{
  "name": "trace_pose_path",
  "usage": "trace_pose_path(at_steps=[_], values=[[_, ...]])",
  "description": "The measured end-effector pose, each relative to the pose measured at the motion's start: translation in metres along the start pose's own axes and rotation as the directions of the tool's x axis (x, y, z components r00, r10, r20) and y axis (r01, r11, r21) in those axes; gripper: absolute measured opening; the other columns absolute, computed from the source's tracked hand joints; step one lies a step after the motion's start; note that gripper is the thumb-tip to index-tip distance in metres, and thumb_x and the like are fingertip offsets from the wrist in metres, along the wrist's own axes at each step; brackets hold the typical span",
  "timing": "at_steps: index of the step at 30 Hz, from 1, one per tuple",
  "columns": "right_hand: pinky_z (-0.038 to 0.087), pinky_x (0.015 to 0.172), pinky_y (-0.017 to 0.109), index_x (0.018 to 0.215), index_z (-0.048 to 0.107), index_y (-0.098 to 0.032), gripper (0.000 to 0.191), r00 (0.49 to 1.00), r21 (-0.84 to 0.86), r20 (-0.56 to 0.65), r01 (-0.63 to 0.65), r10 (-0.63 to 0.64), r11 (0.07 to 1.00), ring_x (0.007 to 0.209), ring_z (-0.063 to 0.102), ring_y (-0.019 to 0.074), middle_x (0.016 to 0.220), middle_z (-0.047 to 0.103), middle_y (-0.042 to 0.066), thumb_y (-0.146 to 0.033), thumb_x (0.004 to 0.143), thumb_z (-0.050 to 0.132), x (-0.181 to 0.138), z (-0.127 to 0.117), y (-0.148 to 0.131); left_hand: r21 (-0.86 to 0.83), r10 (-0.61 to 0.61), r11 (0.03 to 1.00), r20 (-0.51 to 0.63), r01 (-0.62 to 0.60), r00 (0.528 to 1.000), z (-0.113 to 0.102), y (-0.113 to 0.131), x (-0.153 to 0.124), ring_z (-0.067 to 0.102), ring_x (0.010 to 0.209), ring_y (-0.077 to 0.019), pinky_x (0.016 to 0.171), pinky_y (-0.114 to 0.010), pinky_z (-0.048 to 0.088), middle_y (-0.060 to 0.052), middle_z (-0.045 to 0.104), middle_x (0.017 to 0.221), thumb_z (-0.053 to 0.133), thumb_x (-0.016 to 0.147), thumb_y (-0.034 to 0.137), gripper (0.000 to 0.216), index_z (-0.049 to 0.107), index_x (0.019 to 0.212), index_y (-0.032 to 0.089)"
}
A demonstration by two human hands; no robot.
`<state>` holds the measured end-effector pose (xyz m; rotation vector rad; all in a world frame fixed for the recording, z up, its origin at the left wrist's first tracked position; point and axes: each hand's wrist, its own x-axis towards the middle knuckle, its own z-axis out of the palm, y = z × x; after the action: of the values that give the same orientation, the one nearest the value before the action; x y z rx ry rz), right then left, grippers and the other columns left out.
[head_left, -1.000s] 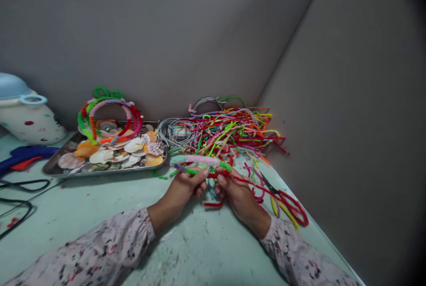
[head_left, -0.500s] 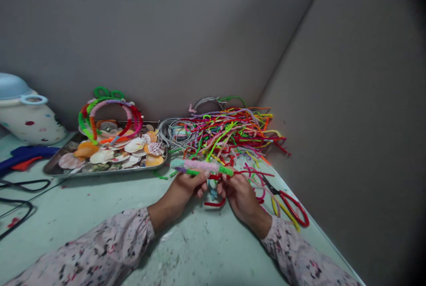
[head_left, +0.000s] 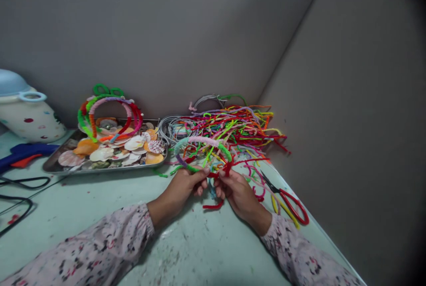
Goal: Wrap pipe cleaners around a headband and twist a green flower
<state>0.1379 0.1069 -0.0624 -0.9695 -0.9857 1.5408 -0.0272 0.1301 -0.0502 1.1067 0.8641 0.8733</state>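
Note:
Between my hands a ring wrapped in pipe cleaners (head_left: 203,141) stands tilted up, coloured mint, pink, green, purple and red. My left hand (head_left: 187,184) pinches its lower green part between thumb and fingers. At its lower right, my right hand (head_left: 237,190) pinches the red part, where a red pipe cleaner (head_left: 251,160) sticks out to the right. Another red end (head_left: 213,207) hangs below, between the hands; my fingers hide how the two join. Behind the ring lies a tangled heap of colourful pipe cleaners (head_left: 229,128).
A metal tray (head_left: 109,171) of seashells stands left, with several wrapped rings (head_left: 129,113) over it. Coils of grey wire (head_left: 169,130) lie beside it. Red-handled scissors (head_left: 293,204) rest near the right edge. Far left are a blue glue gun (head_left: 29,152), black cable (head_left: 20,206) and a blue-lidded cup (head_left: 29,115).
The ring has tipped upright, so its round opening now shows instead of its edge. Both hands keep their pinch and have hardly moved.

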Motion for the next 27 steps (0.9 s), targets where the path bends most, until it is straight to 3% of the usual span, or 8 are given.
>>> trace_pose_path(at_steps=[8, 20, 27], values=[[0.040, 0.043, 0.017, 0.073, 0.060, -0.014, 0.024, 0.999, 0.025, 0.001, -0.040, 0.040, 0.999, 0.045, 0.053, 0.0063, 0.062, 0.062, -0.001, -0.036, 0.079, 0.066, -0.0003, -0.0012, -0.0002, -0.009, 0.031, 0.999, 0.021, -0.031, 0.999, 0.0026, 0.0042, -0.0029, 0.043, 0.045, -0.0055, 0.045, -0.020, 0.029, 0.001, 0.052, 0.055, 0.062, 0.081, 0.036, 0.032, 0.054, 0.060, 0.013], [0.039, 0.040, 0.017, 0.073, 0.058, -0.015, 0.024, 0.996, 0.083, 0.047, -0.073, 0.069, 0.994, 0.041, 0.052, 0.0069, 0.055, 0.059, -0.002, -0.036, 0.080, 0.066, -0.0017, -0.0022, 0.0007, 0.083, 0.044, 0.995, 0.078, -0.051, 0.996, 0.0016, 0.0045, -0.0042, 0.044, 0.046, -0.0062, 0.045, -0.021, 0.030, 0.001, 0.052, 0.057, 0.060, 0.082, 0.039, 0.032, 0.056, 0.063, 0.013], [0.040, 0.044, 0.019, 0.076, 0.058, -0.016, 0.024, 0.998, 0.066, 0.037, -0.062, 0.059, 0.996, 0.044, 0.052, 0.0076, 0.059, 0.059, -0.002, -0.038, 0.080, 0.065, -0.0020, -0.0011, 0.0008, 0.026, 0.038, 0.999, 0.080, -0.041, 0.996, 0.0013, 0.0047, -0.0027, 0.043, 0.046, -0.0061, 0.045, -0.021, 0.029, 0.001, 0.051, 0.056, 0.060, 0.082, 0.036, 0.031, 0.056, 0.062, 0.013]])
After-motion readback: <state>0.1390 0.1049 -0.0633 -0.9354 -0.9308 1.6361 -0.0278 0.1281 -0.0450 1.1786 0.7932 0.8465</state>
